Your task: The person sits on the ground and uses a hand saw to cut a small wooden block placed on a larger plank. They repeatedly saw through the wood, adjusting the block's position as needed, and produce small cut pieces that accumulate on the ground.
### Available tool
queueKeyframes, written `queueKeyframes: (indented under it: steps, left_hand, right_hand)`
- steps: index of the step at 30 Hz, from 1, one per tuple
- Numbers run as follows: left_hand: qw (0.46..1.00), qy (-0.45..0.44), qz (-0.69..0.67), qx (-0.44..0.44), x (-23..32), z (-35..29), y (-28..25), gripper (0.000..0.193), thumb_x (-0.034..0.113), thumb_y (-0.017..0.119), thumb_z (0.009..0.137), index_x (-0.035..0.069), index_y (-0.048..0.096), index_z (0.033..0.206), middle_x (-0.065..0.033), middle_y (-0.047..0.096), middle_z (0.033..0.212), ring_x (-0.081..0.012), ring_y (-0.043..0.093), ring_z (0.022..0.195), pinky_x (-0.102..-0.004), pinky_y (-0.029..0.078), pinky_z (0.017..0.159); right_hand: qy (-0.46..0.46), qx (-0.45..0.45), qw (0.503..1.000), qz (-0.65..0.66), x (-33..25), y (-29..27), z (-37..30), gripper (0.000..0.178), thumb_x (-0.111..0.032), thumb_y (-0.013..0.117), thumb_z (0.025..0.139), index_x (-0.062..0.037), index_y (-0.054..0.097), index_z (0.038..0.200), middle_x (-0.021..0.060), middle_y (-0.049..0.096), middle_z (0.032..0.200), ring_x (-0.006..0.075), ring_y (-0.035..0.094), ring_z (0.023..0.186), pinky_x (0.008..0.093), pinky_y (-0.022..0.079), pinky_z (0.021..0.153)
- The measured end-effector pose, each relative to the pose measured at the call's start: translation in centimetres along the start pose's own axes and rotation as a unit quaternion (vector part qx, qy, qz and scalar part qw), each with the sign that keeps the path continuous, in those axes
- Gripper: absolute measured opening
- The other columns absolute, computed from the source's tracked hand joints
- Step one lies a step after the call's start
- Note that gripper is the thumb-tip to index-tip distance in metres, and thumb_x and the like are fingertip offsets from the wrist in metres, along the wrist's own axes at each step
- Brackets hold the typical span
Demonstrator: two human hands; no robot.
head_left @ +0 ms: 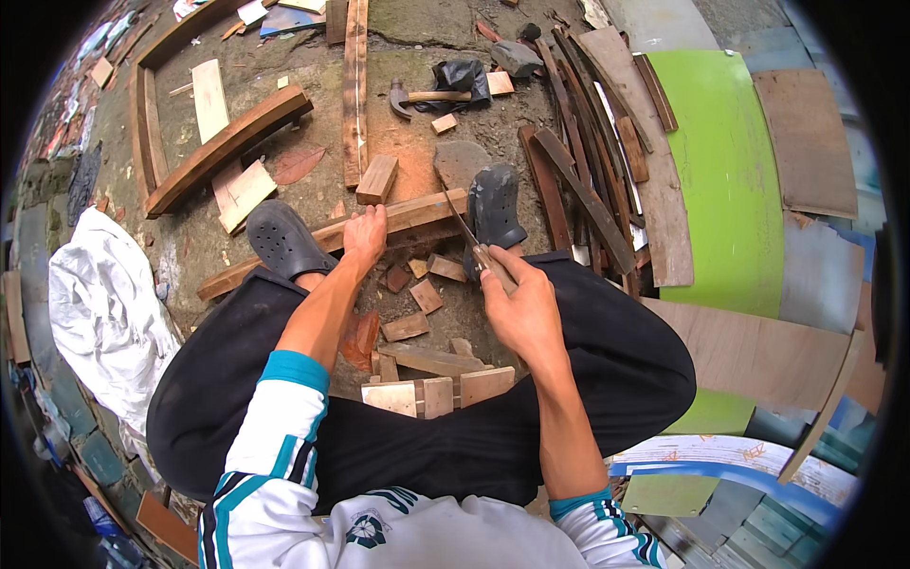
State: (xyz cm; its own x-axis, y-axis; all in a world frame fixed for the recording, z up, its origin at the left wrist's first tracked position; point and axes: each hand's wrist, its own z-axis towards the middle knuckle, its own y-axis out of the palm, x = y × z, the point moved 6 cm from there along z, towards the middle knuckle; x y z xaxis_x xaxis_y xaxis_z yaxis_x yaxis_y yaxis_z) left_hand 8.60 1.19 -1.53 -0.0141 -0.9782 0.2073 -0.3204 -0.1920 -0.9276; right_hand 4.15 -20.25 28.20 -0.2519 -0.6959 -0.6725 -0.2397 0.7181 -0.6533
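So the wooden beam [417,214] lies crosswise on the ground between the feet, its right end a bit farther out than its left. The right hand [523,302] is wrapped snugly around the handle of a saw [483,254], and the blade crosses the beam near that right end; can't tell if the teeth are actually in a cut. Left hand [365,233] sits bunched on top of the beam, but I can't see how far the fingers curl round it. Left clog [282,239] looks planted over the beam too; right clog [496,207] is just beside its end. I'd lean hard on that left side, use long easy strokes, and keep the right toes well off the blade line. Loose offcuts [427,297] lie on the near side, and a hammer [431,97] is farther off.
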Motion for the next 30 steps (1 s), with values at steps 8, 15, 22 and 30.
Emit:
queueKeyframes:
  steps: [8,15,22,30]
  left_hand:
    - [0.999,0.005,-0.006,0.044,0.4,-0.3,0.3,0.031,0.002,0.064,0.082,0.003,0.055,0.111,-0.0173,0.066,0.112,-0.0398,0.069,0.100,-0.0473,0.057,0.080]
    - [1.000,0.016,-0.001,0.014,0.8,0.2,0.7,0.028,0.004,0.062,0.086,0.002,0.057,0.114,-0.0188,0.066,0.113,-0.0378,0.071,0.095,-0.0461,0.057,0.083]
    - [1.000,0.015,-0.014,-0.001,2.3,1.0,0.6,0.029,0.005,0.061,0.087,0.002,0.058,0.115,-0.0184,0.066,0.112,-0.0385,0.069,0.101,-0.0462,0.056,0.085]
    - [1.000,0.005,0.000,0.003,1.5,0.4,0.0,0.028,0.005,0.064,0.084,0.003,0.060,0.111,-0.0164,0.067,0.112,-0.0383,0.070,0.097,-0.0454,0.056,0.084]
  right_hand:
    - [0.003,0.003,1.000,-0.005,0.5,0.2,0.0,0.042,-0.020,0.062,0.090,0.0075,0.066,0.122,0.0339,0.067,0.111,0.0458,0.066,0.109,0.0449,0.052,0.097]
    - [-0.008,-0.012,0.999,-0.030,1.0,1.8,2.4,0.041,-0.015,0.058,0.090,0.0080,0.065,0.123,0.0333,0.068,0.108,0.0495,0.066,0.103,0.0481,0.051,0.095]
    - [0.004,0.018,1.000,-0.016,3.8,2.9,6.4,0.043,-0.018,0.059,0.089,0.0077,0.064,0.124,0.0346,0.067,0.108,0.0498,0.065,0.105,0.0474,0.052,0.096]
    - [-0.042,0.032,0.998,0.025,1.8,1.0,3.1,0.041,-0.016,0.057,0.091,0.0101,0.064,0.121,0.0344,0.068,0.105,0.0488,0.066,0.103,0.0472,0.054,0.092]
